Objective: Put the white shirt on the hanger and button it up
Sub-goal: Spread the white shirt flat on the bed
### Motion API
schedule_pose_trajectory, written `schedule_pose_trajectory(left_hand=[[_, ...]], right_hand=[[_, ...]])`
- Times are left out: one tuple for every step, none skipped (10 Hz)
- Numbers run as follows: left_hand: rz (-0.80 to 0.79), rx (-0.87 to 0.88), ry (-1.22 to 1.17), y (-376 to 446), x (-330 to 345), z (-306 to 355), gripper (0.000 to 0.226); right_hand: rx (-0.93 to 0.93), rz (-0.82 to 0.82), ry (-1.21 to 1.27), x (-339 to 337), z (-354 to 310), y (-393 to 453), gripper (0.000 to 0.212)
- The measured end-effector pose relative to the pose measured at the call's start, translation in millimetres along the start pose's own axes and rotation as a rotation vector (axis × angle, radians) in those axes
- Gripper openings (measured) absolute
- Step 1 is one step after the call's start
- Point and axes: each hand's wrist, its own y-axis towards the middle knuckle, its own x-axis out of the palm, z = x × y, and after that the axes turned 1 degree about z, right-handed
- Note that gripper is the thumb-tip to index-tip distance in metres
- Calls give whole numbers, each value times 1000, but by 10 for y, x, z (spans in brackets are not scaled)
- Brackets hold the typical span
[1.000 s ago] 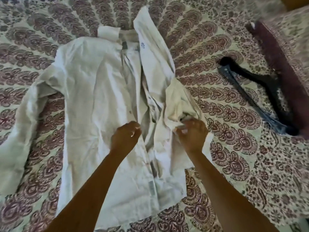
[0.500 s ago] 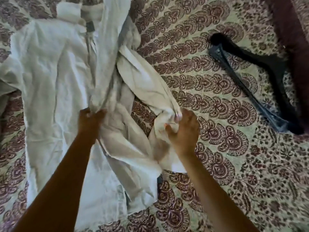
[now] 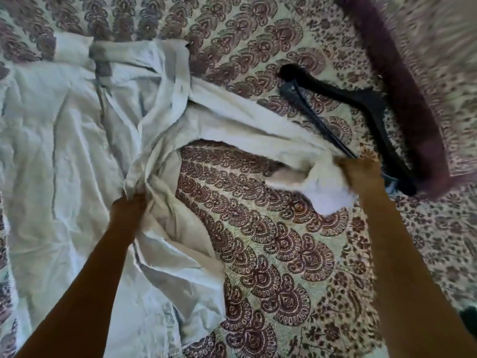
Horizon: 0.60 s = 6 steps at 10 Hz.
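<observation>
Pulling the white shirt [image 3: 64, 151] sleeve farther right, the right hand [image 3: 361, 171] and left hand [image 3: 129, 208] both grip cloth.

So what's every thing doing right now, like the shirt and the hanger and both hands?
white shirt: lying unbuttoned on the bed, one front panel pulled out to the right.
hanger: lying on the bedspread, bare, nothing hung on it.
left hand: gripping a bunch of shirt fabric.
right hand: gripping the shirt's stretched-out part, near the hanger; blurred.
pillow: lying beside the hanger.
</observation>
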Motion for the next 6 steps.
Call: schedule_pose_trajectory(left_hand=[[198, 65, 264, -26, 13, 130, 49], [400, 374, 326, -89, 116, 434, 52], [370, 772, 313, -97, 292, 870, 42], [339, 965, 446, 20, 540, 1398, 42], [340, 906, 609, 303, 738, 1868, 47], [302, 658, 521, 699, 756, 2119, 48]], right_hand=[[-43, -45, -266, -122, 299, -56, 35], [-29, -46, -404, 55, 564, -120, 69], [-54, 8, -526, 202, 740, -224, 69], [-125, 0, -200, 251, 717, -304, 56], [-217, -9, -96, 252, 546, -254, 35], [-178, -64, -46, 216, 453, -121, 27]])
